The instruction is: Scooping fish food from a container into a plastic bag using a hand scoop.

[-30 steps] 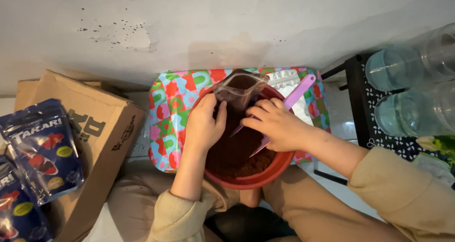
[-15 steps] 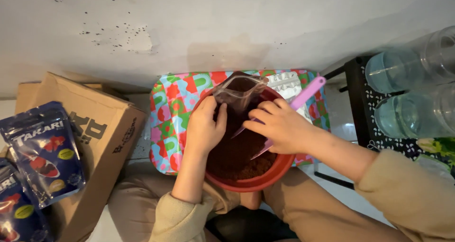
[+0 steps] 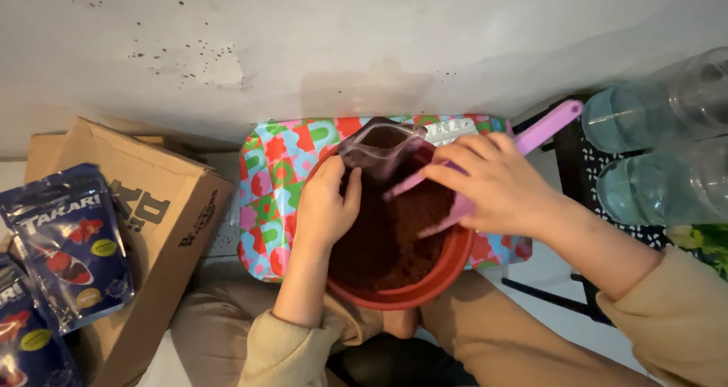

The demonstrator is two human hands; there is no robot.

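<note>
Head-camera view, taken with the round red plastic bowl of reddish-brown granules as the landmark. Far to its left, two dark blue glossy pouches lean on a brown cardboard box, well apart from the bowl. Under the bowl lies a bright patterned rectangular tray, seemingly there to catch spills, resting across the person's lap.

At the bowl's left rim the left hand curls its fingers closed on a small clear plastic zip bag, holding its mouth open and upright over the bowl's far edge so anything that misses falls back into the granules. Over the bowl's right half the right hand is wrapped around a pink plastic scoop, whose handle sticks out up and to the right while the working end points at the bag's mouth; whether the scoop is loaded is hard to tell, as the hand covers it.

Right of the bowl, clear plastic bottles lie on a black stand.
</note>
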